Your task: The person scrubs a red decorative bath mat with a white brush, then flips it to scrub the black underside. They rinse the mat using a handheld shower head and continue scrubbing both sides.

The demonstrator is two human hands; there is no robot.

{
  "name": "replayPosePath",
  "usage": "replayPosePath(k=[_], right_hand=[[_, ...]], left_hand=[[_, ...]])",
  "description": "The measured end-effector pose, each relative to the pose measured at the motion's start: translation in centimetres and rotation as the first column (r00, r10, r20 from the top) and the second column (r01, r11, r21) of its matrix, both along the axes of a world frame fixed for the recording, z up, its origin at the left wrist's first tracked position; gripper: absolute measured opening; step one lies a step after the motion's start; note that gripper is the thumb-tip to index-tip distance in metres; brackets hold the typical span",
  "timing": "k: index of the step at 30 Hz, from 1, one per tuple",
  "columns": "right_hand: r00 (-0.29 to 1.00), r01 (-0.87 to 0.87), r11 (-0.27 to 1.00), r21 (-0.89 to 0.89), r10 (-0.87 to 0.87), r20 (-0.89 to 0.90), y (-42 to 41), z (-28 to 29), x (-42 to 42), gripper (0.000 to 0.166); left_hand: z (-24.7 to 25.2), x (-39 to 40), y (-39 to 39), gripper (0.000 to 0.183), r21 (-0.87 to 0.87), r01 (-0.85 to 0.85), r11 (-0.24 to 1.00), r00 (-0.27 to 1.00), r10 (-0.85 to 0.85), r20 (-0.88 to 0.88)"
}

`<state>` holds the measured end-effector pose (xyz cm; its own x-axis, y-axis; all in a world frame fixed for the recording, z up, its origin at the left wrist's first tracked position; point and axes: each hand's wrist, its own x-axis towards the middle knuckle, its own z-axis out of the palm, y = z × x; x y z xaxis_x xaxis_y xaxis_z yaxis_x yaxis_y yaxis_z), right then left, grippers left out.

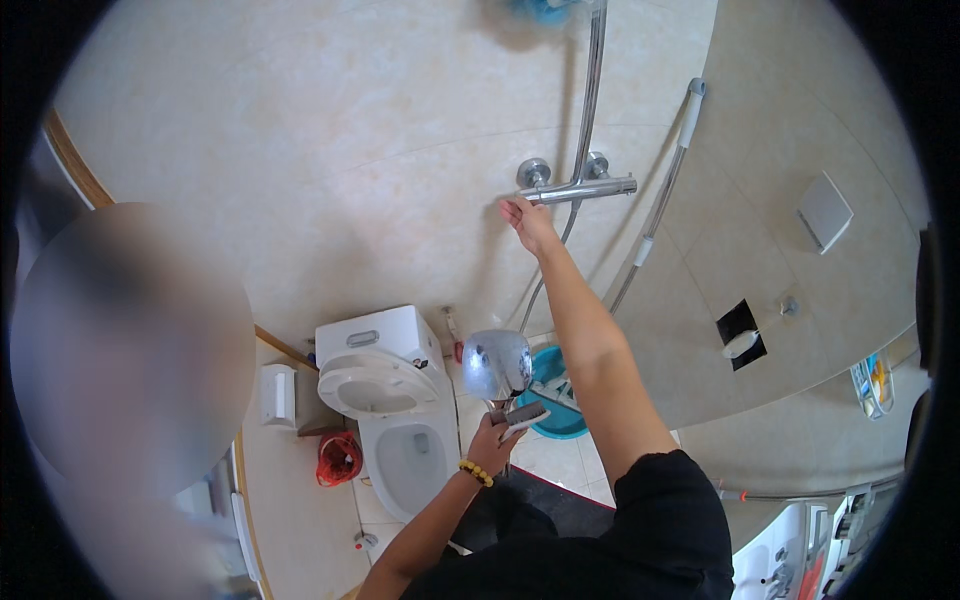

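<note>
Together in my left hand are a chrome hand shower head and a scrub brush with grey bristles and a white back. The shower head points upward, its broad shiny face above my fingers. My right hand is raised to the left end of a chrome shower mixer bar on the tiled wall. Its fingers are curved at that end; whether they grip the knob is unclear. From the mixer a flexible hose runs down behind my right arm.
To the left stands a white toilet with its lid up, beside a red-lined waste bin. A teal basin holding things sits on the floor. A pole leans at the wall corner. At lower right is a washbasin.
</note>
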<state>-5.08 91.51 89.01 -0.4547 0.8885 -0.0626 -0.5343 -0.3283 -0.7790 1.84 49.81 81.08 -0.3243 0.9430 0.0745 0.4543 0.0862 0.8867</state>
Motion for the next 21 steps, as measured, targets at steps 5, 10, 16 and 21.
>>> replayPosePath(k=[5,10,16,21], right_hand=[[0.99,-0.126,0.991,0.034,0.123,0.071,1.1,-0.1,1.9,0.019],[0.961,-0.151,0.988,0.028,0.14,0.238,-3.1,0.9,6.4,0.024],[0.874,-0.182,0.962,0.205,0.063,0.482,-23.4,-6.8,21.0,0.045],[0.649,-0.508,0.858,0.07,0.328,0.686,-44.9,-10.5,26.0,0.087]], left_hand=[[-0.5,0.4,0.7,0.026,-0.097,0.049,0.994,0.997,-0.044,0.061],[-0.7,1.0,0.0,0.031,-0.022,0.044,0.999,0.99,-0.041,0.135],[-0.7,1.2,-2.4,0.018,0.123,0.031,0.992,0.977,-0.056,0.204],[0.3,2.2,-5.8,0.017,0.196,0.081,0.977,0.974,-0.12,0.193]])
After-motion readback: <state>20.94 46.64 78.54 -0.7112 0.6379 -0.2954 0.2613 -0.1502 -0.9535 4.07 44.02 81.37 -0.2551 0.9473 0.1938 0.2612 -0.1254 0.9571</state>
